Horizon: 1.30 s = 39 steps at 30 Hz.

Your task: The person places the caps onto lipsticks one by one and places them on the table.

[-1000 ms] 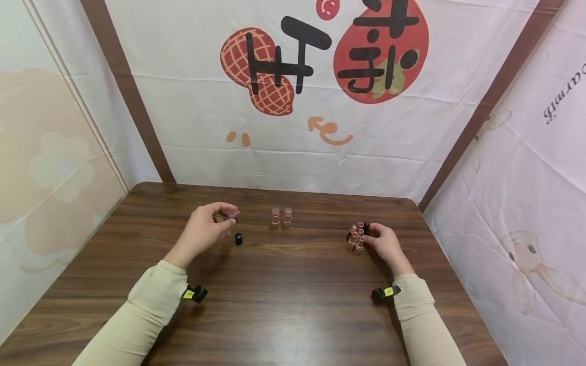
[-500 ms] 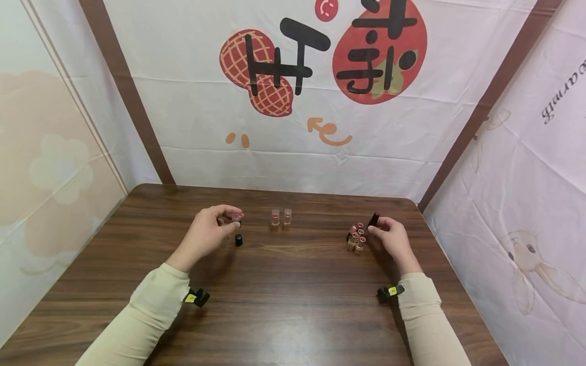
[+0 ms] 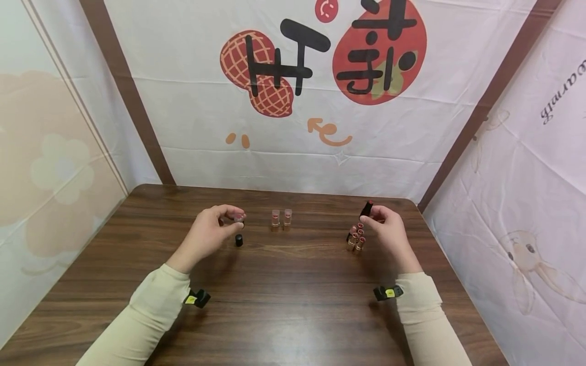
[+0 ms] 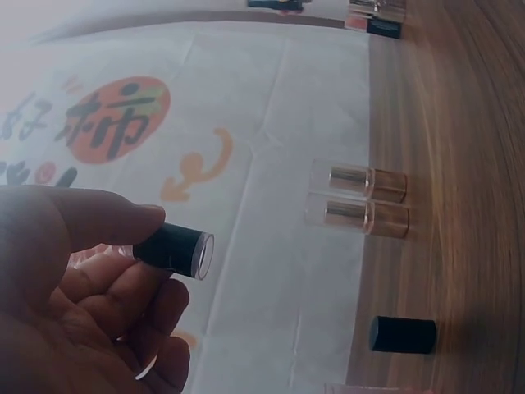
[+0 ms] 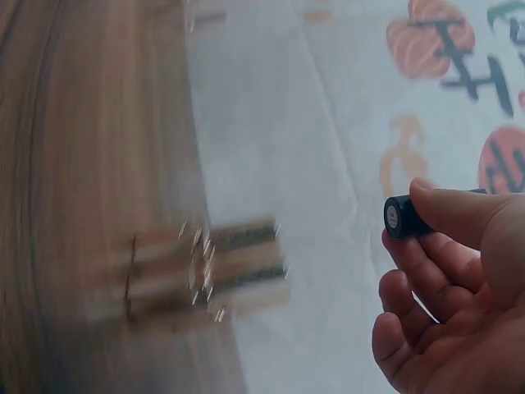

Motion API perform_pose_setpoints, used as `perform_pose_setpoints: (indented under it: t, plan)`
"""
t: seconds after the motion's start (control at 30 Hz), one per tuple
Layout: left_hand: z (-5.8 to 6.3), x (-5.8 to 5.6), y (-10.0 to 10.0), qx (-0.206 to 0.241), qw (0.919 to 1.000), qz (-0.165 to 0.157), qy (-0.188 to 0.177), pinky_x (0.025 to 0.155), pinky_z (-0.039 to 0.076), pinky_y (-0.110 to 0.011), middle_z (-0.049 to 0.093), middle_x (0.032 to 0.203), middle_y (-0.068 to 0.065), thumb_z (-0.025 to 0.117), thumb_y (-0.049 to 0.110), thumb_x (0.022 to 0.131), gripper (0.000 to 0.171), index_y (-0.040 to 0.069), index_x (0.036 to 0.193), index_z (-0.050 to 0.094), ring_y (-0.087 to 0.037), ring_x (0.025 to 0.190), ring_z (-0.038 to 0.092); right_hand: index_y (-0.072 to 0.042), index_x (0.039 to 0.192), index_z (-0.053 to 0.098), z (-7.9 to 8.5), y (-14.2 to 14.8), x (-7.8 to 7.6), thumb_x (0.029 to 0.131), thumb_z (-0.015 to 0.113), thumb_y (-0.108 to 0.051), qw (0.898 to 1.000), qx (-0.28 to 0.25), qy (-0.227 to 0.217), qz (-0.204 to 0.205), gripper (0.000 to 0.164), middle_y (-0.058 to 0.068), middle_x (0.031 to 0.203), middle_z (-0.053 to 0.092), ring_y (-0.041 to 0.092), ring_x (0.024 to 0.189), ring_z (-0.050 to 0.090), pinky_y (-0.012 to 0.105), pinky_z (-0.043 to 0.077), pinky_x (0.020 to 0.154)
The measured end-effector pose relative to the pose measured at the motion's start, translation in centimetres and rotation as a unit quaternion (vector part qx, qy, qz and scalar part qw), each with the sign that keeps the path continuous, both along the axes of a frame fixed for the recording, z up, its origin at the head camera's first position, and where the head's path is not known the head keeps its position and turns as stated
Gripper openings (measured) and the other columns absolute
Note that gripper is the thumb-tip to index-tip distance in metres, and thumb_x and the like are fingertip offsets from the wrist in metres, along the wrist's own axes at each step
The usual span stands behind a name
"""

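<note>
In the head view my left hand (image 3: pixel 208 230) is raised at the back left, above the table. Its thumb and fingers pinch a short black lipstick cap (image 4: pixel 171 249) with a clear rim; a pinkish clear part behind it is mostly covered by the fingers. A black cylinder (image 3: pixel 239 240) stands on the table just below this hand. On the right, my right hand (image 3: pixel 389 230) holds up a black lipstick (image 3: pixel 367 208), red tip exposed and base (image 5: pixel 394 217) turned to the wrist camera. Close beneath it stands a cluster of uncapped lipsticks (image 3: pixel 355 238), blurred in the right wrist view.
Two gold lipsticks under clear caps (image 3: pixel 275 218) stand side by side at the back middle of the brown wooden table (image 3: pixel 293 295). Behind the table's far edge hangs a printed white cloth (image 3: pixel 197 112). A pink clear edge (image 4: pixel 377 389) shows low in the left wrist view.
My right hand has lifted the black lipstick out of the cluster, then brought it left and over the other lipsticks. My left hand has shifted slightly right with the cap.
</note>
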State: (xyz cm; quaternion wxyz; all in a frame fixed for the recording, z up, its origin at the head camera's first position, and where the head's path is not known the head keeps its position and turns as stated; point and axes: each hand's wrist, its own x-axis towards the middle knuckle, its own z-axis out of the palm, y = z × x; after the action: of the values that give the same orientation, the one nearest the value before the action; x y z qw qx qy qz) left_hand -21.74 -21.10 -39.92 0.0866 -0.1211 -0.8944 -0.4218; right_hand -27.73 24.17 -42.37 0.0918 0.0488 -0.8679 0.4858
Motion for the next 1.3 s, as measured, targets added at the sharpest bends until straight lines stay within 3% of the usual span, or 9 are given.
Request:
perform_pose_setpoints:
  t: [0.13,0.33,0.47,0.8,1.07,1.3]
  plan:
    - [0.1,0.0,0.3,0.001,0.9999,-0.005,0.012,0.08,0.047,-0.035,0.076,0.108,0.0,0.075,0.016,0.094,0.019,0.015,0.113,0.073,-0.019,0.1,0.065,-0.003,0.113,0.07,1.5,-2.0,1.4,0.094,0.077,-0.025,0.999,-0.026,0.007,0.023,0.029,0.014,0.097,0.067,0.019,0.086,0.061,0.025,0.049,0.072]
    - [0.3,0.6,1.0,0.001,0.9999,-0.015,0.007,0.084,0.046,-0.037,0.074,0.109,0.002,0.075,0.019,0.095,0.019,0.015,0.114,0.073,-0.018,0.101,0.063,-0.009,0.11,0.071,1.5,-4.8,2.5,0.093,0.079,-0.025,0.998,-0.02,0.015,0.052,0.026,0.011,0.093,0.068,0.024,0.078,0.062,0.027,0.05,0.066]
    - [0.6,0.9,1.4,0.005,0.9996,-0.025,0.011,0.085,0.047,-0.04,0.074,0.109,0.002,0.076,0.019,0.095,0.019,0.016,0.114,0.073,-0.02,0.102,0.063,-0.016,0.105,0.073,1.0,-6.1,3.0,0.091,0.081,-0.028,0.998,-0.007,0.02,0.063,0.021,0.005,0.091,0.067,0.023,0.075,0.058,0.03,0.049,0.062]
    - [0.9,1.8,2.5,0.018,0.9988,-0.042,0.02,0.085,0.051,-0.046,0.074,0.105,0.005,0.08,0.018,0.091,0.019,0.017,0.109,0.074,-0.015,0.1,0.063,-0.02,0.1,0.074,0.0,-9.7,4.7,0.088,0.083,-0.024,0.995,-0.001,0.012,0.102,0.016,0.0,0.084,0.066,0.021,0.072,0.056,0.028,0.047,0.063]
    - [0.7,2.4,3.7,0.011,0.9988,-0.041,0.024,0.078,0.05,-0.034,0.071,0.1,0.006,0.085,0.024,0.086,0.02,0.02,0.104,0.075,-0.017,0.09,0.062,-0.018,0.098,0.075,-1.0,-11.8,5.8,0.084,0.087,-0.023,0.991,0.036,0.023,0.123,0.019,-0.004,0.084,0.067,0.014,0.072,0.059,0.027,0.049,0.065]
    - [1.0,3.4,4.8,0.026,0.9983,-0.046,0.024,0.083,0.051,-0.038,0.07,0.098,0.008,0.087,0.027,0.084,0.022,0.023,0.102,0.074,-0.011,0.092,0.062,-0.018,0.098,0.075,-2.3,-13.4,6.8,0.084,0.087,-0.026,0.987,0.06,0.026,0.147,0.02,0.0,0.089,0.068,0.012,0.075,0.058,0.026,0.05,0.065]
